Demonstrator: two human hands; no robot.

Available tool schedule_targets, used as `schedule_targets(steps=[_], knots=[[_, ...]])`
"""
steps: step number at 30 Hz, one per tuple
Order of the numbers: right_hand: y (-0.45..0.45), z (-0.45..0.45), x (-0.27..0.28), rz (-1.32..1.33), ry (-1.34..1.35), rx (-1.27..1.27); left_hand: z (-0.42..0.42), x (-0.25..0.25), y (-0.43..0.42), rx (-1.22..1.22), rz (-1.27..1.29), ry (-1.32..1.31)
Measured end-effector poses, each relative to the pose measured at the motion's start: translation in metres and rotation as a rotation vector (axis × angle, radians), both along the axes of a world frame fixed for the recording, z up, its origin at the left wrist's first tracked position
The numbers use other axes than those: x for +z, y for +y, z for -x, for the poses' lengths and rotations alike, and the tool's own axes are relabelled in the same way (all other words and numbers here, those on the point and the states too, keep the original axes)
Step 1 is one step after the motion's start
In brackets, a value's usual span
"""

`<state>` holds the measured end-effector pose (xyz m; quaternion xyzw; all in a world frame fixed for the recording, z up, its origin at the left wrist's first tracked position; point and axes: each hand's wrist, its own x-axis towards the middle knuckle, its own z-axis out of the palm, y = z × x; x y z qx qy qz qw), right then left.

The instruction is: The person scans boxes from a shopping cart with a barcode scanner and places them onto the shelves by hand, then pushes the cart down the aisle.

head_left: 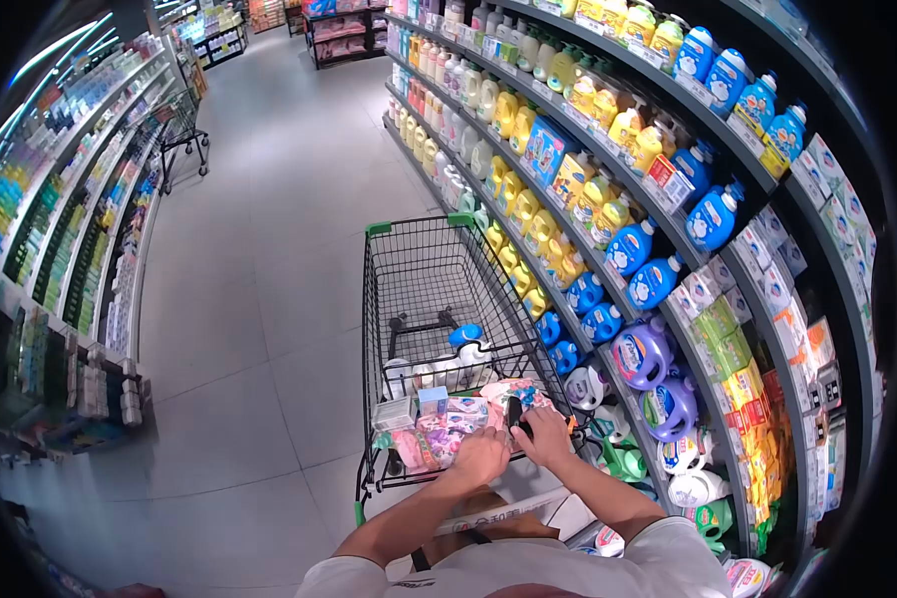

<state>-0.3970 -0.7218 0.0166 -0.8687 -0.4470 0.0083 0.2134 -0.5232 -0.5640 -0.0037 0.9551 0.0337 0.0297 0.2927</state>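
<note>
One curled grip [545, 437] on black object [514, 412]

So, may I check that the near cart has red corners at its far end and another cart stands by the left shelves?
Not quite: the head view shows the near cart with green corners there, not red; the rest is right.

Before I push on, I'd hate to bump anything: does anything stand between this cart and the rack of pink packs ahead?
Nothing visible stands between the near cart and the rack; a second cart stands off to the left.
</note>
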Motion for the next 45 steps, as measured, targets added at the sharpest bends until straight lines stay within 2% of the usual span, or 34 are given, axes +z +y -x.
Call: schedule_targets(steps=[17, 23, 25, 29, 31, 39, 43, 45], knots=[[0.090, -0.175, -0.002, -0.021, -0.047, 0.116, -0.157, -0.001, 0.066, 0.159, 0.051, -0.064], [0.130, -0.219, 0.000, -0.055, -0.052, 0.140, -0.197, -0.007, 0.094, 0.124, -0.041, -0.101], [0.147, -0.229, 0.000, -0.107, -0.074, 0.142, -0.206, 0.002, 0.108, 0.065, -0.027, -0.020], [0.178, -0.246, -0.002, -0.104, -0.036, 0.144, -0.221, 0.004, 0.143, 0.059, -0.008, -0.037], [0.193, -0.251, 0.005, -0.051, -0.033, 0.132, -0.227, 0.008, 0.161, -0.043, -0.046, 0.015], [0.250, -0.281, -0.003, -0.033, -0.019, 0.117, -0.259, -0.008, 0.216, -0.052, -0.106, 0.099], [0.290, -0.302, -0.012, -0.025, -0.054, 0.104, -0.275, -0.009, 0.255, -0.007, -0.099, -0.069], [0.312, -0.312, -0.009, -0.012, 0.016, 0.113, -0.287, -0.025, 0.274, 0.007, -0.113, -0.117]])
